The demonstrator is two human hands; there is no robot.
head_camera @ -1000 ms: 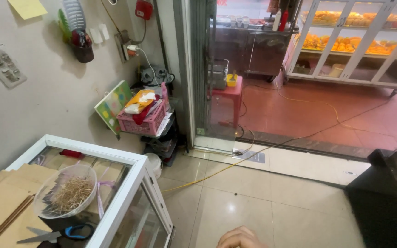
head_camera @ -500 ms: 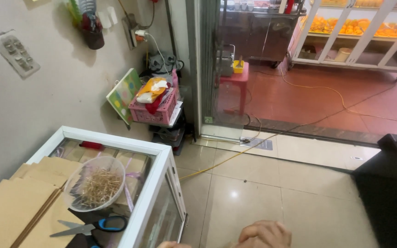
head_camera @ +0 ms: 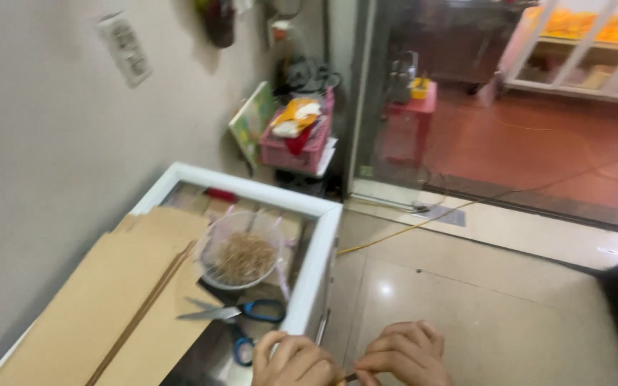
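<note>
My left hand (head_camera: 291, 359) and my right hand (head_camera: 407, 354) meet at the bottom edge of the head view, fingers curled together around a small thin dark object (head_camera: 350, 377) pinched between them; what it is I cannot tell. They hover just right of the near corner of a white-framed glass-top chest (head_camera: 321, 243). On the chest lie blue-handled scissors (head_camera: 241, 311), a clear plastic bag of thin brown strands (head_camera: 241, 256) and flat cardboard sheets (head_camera: 109, 300).
A pink basket (head_camera: 302, 146) with yellow and red items stands on a low shelf by the wall. A glass door frame (head_camera: 363, 100) opens to a red-tiled floor with a pink stool (head_camera: 413, 118). A yellow cord (head_camera: 423, 221) crosses the beige tiles.
The view has tilted down and left, bringing the chest closer. Both my hands have risen into view at the bottom edge and come together.
</note>
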